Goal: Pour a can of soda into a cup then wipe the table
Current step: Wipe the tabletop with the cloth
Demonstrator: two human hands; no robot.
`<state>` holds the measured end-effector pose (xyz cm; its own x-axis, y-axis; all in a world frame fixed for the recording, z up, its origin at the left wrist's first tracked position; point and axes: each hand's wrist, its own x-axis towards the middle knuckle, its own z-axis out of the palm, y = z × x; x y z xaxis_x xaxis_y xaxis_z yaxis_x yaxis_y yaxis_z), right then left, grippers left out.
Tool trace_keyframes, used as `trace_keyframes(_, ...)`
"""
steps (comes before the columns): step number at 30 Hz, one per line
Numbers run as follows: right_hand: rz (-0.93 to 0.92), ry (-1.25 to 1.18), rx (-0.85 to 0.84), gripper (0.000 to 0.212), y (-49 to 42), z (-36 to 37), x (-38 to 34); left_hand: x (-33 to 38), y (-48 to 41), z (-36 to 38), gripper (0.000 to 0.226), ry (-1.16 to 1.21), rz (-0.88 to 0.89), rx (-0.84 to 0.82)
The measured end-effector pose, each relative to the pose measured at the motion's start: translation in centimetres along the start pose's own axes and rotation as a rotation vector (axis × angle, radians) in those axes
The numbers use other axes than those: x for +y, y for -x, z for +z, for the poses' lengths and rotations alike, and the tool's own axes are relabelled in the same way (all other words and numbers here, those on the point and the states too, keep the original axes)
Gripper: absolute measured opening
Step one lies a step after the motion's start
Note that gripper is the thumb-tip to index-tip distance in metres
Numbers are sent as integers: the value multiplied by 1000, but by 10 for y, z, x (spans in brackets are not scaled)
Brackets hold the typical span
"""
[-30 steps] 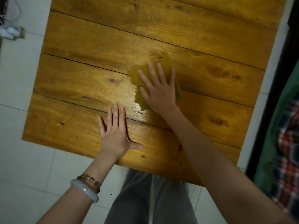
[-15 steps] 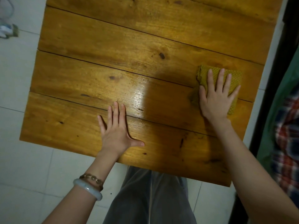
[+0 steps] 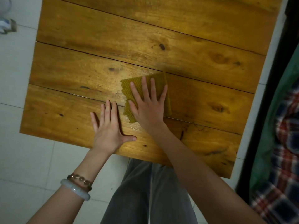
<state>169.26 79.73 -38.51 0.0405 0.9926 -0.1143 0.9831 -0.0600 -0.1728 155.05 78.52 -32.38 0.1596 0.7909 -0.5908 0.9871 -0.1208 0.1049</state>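
Note:
A yellow-green waffle-textured cloth (image 3: 159, 79) lies flat on the wooden plank table (image 3: 202, 102), near its middle. My right hand (image 3: 148, 107) presses down on the cloth with fingers spread, covering most of it. My left hand (image 3: 108, 128) lies flat on the bare wood just left of the cloth, near the table's front edge, fingers together and thumb out, holding nothing. No can and no cup are in view.
White floor tiles (image 3: 24, 159) surround the table on the left and front. My grey trouser legs (image 3: 150, 191) stand at the front edge. A green and plaid fabric (image 3: 283, 143) hangs along the right side. A small object (image 3: 8, 26) lies on the floor at the far left.
My right hand has slid the cloth from the table's right side back toward the middle, next to my left hand. The left hand has stayed flat in the same spot.

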Motion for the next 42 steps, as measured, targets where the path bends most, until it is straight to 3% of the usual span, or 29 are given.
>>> trace_keyframes(3,-84,28,-23,57,10,-6,27,1,1,-1,139,-17,25,8)
trace_keyframes(12,227,121,-115,64,62,-28,160,11,-1,2,138,-86,139,-33)
trace_keyframes(16,313,96,-135,65,71,-32,168,8,-2,3,138,-86,152,-40)
trace_keyframes(20,403,83,-120,67,63,-26,134,5,-2,4,138,-76,173,-31)
trace_keyframes(29,69,-43,-101,64,59,-1,-3,-1,1,5,138,-85,162,-33)
trace_keyframes(35,-89,-31,-68,63,79,-2,33,-2,-1,6,140,-114,147,-40)
trace_keyframes(42,119,113,-100,64,112,-17,134,1,-1,3,142,-99,134,-69)
